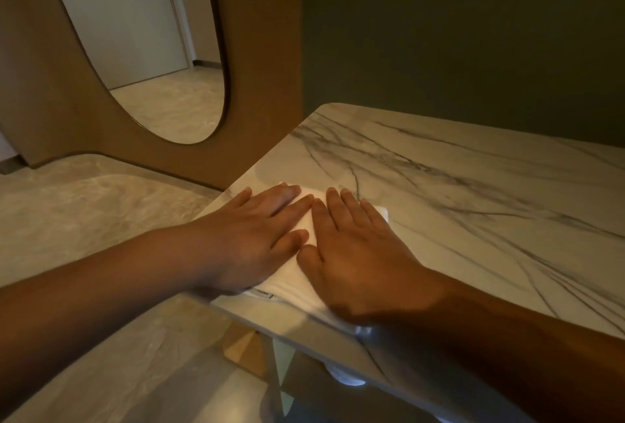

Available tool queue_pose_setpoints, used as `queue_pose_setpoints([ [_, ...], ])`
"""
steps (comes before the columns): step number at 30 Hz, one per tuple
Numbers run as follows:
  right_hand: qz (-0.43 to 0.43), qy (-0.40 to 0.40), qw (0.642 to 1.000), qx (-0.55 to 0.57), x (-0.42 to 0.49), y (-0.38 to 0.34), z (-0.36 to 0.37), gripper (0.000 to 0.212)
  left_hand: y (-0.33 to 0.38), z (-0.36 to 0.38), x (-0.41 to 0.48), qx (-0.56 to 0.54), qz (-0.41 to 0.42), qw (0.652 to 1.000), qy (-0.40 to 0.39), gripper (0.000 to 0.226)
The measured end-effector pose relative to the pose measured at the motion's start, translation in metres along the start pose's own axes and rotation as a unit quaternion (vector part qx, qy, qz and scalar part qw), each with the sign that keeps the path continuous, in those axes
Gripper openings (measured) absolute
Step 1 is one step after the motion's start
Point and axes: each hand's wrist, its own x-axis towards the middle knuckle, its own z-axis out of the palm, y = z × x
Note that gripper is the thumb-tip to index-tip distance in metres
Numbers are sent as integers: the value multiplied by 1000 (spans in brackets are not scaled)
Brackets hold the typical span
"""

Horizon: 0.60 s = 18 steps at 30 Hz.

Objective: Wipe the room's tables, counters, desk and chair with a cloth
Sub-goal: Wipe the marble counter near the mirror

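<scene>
Both hands are lying flat, fingers straight: left hand [257, 230] and right hand [358, 253] pressing a folded white cloth [306, 219] at the near corner of the marble-patterned table [473, 186]. Risk, as I judge it: the cloth is overhanging the near edge and may be dragged off; uneven pressure could bunch it. Most of the cloth is hiding under the palms. Its label [260, 293] is unreadable, and the table's right end is running out of view.

Left hand [257, 230] and right hand [358, 253] — bare, forearms unsleeved.
</scene>
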Motion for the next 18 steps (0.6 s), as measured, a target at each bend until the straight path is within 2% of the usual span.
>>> queue_pose_setpoints([
  [13,18,35,999,-20,100,83,-24,65,-22,-29,141,29,-3,999,28,60],
  [15,22,58,996,-60,113,93,-28,63,-23,-35,160,44,0,999,30,59],
  [18,31,92,985,-146,132,107,-34,56,-27,-44,185,141,37,989,15,60],
])
